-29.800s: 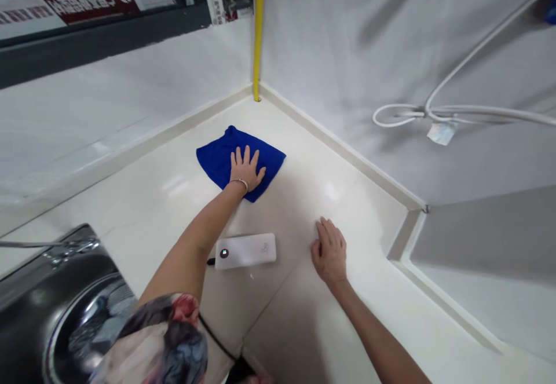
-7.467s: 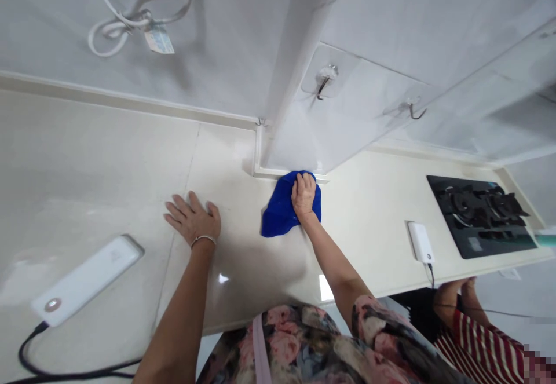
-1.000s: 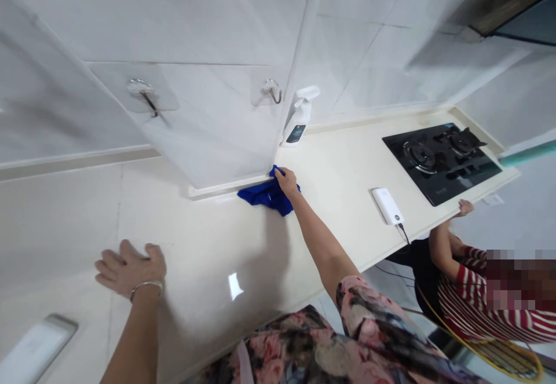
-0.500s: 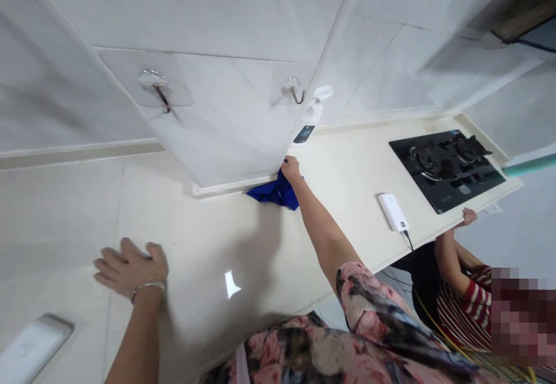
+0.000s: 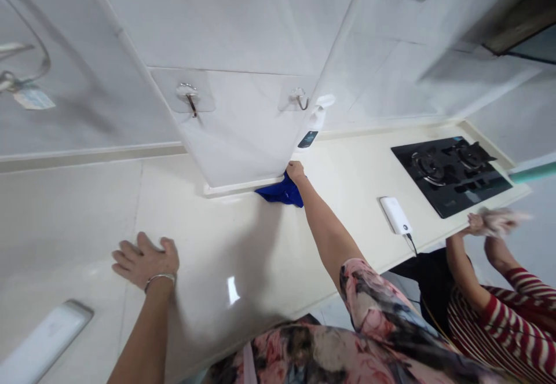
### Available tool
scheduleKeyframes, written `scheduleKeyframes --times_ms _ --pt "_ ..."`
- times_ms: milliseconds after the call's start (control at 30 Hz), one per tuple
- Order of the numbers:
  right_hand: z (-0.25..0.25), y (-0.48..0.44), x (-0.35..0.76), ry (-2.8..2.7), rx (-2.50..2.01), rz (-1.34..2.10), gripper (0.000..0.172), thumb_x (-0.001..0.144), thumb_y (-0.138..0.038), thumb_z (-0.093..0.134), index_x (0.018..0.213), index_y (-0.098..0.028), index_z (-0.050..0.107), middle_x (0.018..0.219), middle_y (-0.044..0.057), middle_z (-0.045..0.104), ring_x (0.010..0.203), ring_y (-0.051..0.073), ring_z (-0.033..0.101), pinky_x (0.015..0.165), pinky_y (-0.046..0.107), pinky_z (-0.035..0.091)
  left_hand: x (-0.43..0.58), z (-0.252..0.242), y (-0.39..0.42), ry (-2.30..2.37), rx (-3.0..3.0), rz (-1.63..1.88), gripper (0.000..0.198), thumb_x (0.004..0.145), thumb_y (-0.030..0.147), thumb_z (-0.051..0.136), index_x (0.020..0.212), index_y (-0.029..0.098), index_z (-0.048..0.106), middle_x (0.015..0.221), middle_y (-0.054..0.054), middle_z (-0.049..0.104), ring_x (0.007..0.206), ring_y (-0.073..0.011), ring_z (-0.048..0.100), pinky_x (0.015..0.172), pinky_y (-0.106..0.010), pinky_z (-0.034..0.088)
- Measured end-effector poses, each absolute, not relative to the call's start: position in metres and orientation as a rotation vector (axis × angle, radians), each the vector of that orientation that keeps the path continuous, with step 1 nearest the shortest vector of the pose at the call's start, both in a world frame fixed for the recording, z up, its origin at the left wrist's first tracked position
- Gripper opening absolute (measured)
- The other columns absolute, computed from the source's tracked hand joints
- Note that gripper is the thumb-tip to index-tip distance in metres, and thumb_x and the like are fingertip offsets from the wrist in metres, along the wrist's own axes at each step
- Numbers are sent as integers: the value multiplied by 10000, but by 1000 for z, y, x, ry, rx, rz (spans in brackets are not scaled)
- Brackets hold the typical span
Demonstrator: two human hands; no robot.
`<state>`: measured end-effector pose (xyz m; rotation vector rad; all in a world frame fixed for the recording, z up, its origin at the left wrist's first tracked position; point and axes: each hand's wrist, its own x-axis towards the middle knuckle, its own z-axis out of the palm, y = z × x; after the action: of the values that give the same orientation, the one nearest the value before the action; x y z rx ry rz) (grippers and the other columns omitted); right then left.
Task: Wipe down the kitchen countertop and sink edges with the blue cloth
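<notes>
My right hand [image 5: 296, 171] is closed on a dark blue cloth [image 5: 282, 192], at the foot of the tiled pillar's right corner. The cloth lies bunched on the counter, along the pillar's base ledge. Just behind that hand stands a white spray bottle [image 5: 313, 126] with a dark label, partly hidden by the pillar. My left hand [image 5: 146, 258], with a bracelet at the wrist, rests flat on the counter with its fingers spread. It holds nothing.
The cream counter [image 5: 208, 239] runs around the tiled pillar [image 5: 243, 135], which bears two hooks. A white power bank [image 5: 395, 215] with a cable and a black gas hob [image 5: 449, 172] are at right. A white object [image 5: 47, 340] lies lower left. A person in striped sleeves [image 5: 499, 314] holds a pale cloth [image 5: 499, 222].
The view has shifted slightly, bringing a wall socket and a hanging cord into sight. The other person's hands have come up with a pale, blurred cloth. My hands stay in nearly the same places.
</notes>
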<state>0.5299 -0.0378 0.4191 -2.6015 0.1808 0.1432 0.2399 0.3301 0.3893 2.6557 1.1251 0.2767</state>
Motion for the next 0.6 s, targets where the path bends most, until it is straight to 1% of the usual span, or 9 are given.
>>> scheduleKeyframes --times_ms 100,267,333,400,467,500,533,600 --pt "417 -45 511 211 -2561 175 357 1041 -368 523 977 -164 809 922 81 761 956 195 697 860 234 494 241 388 331 1122 2657 302 706 988 481 393 1575 91 432 1701 -262 252 1583 -470 176 1242 -705 201" --pt "411 -57 477 237 -2482 194 378 1049 -401 528 922 -179 806 863 31 746 885 162 675 837 211 478 241 384 335 1092 2613 265 769 975 521 325 1592 67 391 1716 -262 203 1580 -514 140 1219 -765 170" --pt "408 -61 465 240 -2443 187 352 1039 -401 550 919 -192 806 874 24 749 885 161 675 839 210 478 241 382 337 1080 2616 300 788 974 549 299 1581 60 410 1710 -263 219 1578 -513 153 1231 -753 165" --pt "405 -63 456 247 -2405 175 283 1006 -372 601 907 -205 807 891 22 756 897 163 679 853 213 481 240 381 337 1070 2625 340 791 973 560 302 1567 55 435 1698 -273 241 1576 -506 171 1244 -729 172" --pt "401 -64 450 262 -2368 164 220 962 -334 647 882 -204 805 891 26 759 896 169 683 861 218 487 241 381 337 1069 2629 354 772 969 541 329 1555 54 451 1690 -282 254 1573 -506 184 1238 -727 187" --pt "400 -64 448 275 -2349 153 223 958 -327 641 885 -196 804 898 32 760 894 172 684 859 221 492 241 381 337 1073 2629 354 759 966 526 347 1553 57 454 1689 -284 257 1571 -506 188 1231 -732 194" --pt "398 -64 447 291 -2329 137 255 973 -333 607 910 -183 804 916 41 762 896 173 684 854 225 498 241 381 336 1076 2629 355 749 962 511 362 1554 61 453 1690 -284 258 1572 -505 189 1226 -736 199" --pt "397 -64 446 322 -2287 91 384 1027 -368 479 1015 -153 796 978 61 763 910 172 682 838 229 510 241 382 335 1084 2633 357 742 957 497 377 1559 70 452 1691 -280 260 1575 -498 187 1226 -731 201"
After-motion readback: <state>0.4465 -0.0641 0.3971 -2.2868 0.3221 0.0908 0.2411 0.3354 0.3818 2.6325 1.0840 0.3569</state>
